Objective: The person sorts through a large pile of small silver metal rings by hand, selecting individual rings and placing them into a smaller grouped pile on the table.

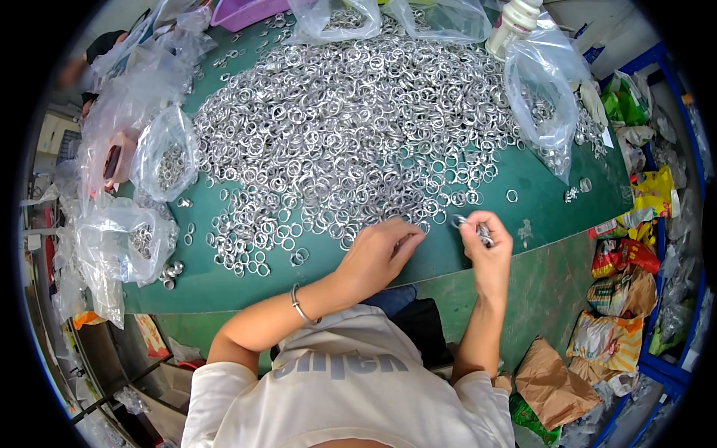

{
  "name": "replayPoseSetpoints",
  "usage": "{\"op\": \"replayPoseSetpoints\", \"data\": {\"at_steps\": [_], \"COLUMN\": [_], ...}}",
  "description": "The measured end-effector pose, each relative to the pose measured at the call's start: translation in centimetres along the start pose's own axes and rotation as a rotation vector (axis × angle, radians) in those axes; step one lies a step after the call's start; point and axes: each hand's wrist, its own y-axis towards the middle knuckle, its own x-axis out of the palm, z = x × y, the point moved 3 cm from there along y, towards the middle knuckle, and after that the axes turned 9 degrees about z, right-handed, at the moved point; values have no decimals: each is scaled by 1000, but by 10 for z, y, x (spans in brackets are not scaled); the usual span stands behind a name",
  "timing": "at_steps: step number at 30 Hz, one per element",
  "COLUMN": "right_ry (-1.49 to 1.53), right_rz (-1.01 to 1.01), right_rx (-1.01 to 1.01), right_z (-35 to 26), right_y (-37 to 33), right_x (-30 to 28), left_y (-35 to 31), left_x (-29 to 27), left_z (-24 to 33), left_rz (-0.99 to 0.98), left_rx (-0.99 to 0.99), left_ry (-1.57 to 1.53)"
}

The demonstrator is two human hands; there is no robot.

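Observation:
A large heap of silvery metal rings (336, 127) covers the middle of the green table. My right hand (489, 243) is closed near the table's front edge, pinching one metal ring (457, 221) between thumb and fingertip. Several more rings show inside its curled fingers. At the heap's near edge is my left hand (379, 254), its fingers bent and drawn together next to some loose rings. Whatever those fingers hold is hidden from view. A bracelet (299, 305) circles my left wrist.
Clear plastic bags with rings stand at the left (166, 160), the far side and the right (544, 112). A white bottle (514, 28) and a purple tub (246, 11) are at the back. Right of the table, a blue shelf (676, 366) holds colourful packages. Another person's arm shows far left.

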Motion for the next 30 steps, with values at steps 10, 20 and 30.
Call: {"op": "replayPoseSetpoints", "data": {"at_steps": [10, 20, 30], "right_ry": [1002, 40, -806], "right_rz": [-316, -51, 73], "right_rx": [419, -3, -556], "right_z": [15, -2, -9], "right_y": [17, 8, 3], "right_x": [11, 6, 32], "left_y": [39, 29, 25], "left_x": [27, -9, -20], "left_z": [1, -11, -17], "left_rz": [-97, -14, 157], "left_rx": [212, -570, -561], "left_ry": [631, -864, -634]}}
